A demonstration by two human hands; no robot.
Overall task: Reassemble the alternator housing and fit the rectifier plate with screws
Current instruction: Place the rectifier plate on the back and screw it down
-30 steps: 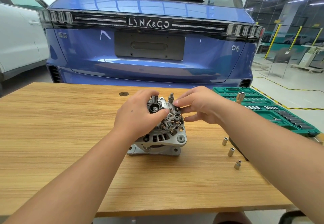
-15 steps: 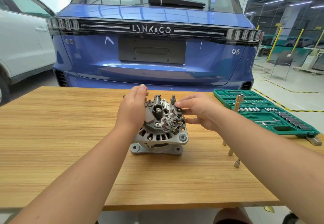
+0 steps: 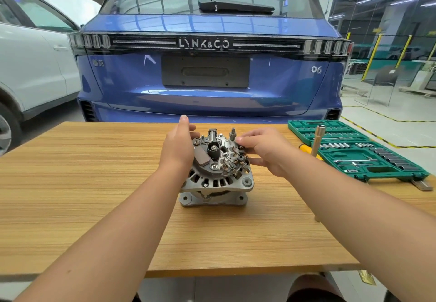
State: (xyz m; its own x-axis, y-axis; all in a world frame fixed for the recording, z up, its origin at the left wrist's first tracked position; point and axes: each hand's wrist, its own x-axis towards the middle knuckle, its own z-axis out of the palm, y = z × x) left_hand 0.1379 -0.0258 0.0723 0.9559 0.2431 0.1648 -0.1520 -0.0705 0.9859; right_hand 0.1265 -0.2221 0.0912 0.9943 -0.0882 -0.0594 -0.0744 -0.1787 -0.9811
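Two bare forearms reach forward over the wooden table (image 3: 70,195), meeting at the alternator (image 3: 215,174), which stands near the middle of the table on its flat mounting feet with the open end facing up. On top of it sits the rectifier plate (image 3: 232,160), a cluster of copper-coloured terminals and dark fittings, beside a black round hub.

The left hand (image 3: 178,148) lies against the alternator's left side, fingers held straight and pointing away towards the far table edge, the palm flat on the housing; it grasps nothing. The right hand (image 3: 266,150) comes in from the right with its fingers bent, the fingertips (image 3: 238,140) touching the right edge of the rectifier plate just below a threaded stud (image 3: 232,134). Whether they pinch a screw there is too small to tell.

Further right, a metal socket driver (image 3: 317,140) with a yellow handle stands upright, just in front of an open green tool case (image 3: 354,150) holding rows of sockets.

Beyond the table is the rear of a blue car (image 3: 207,70), with a white car (image 3: 30,60) at the left.
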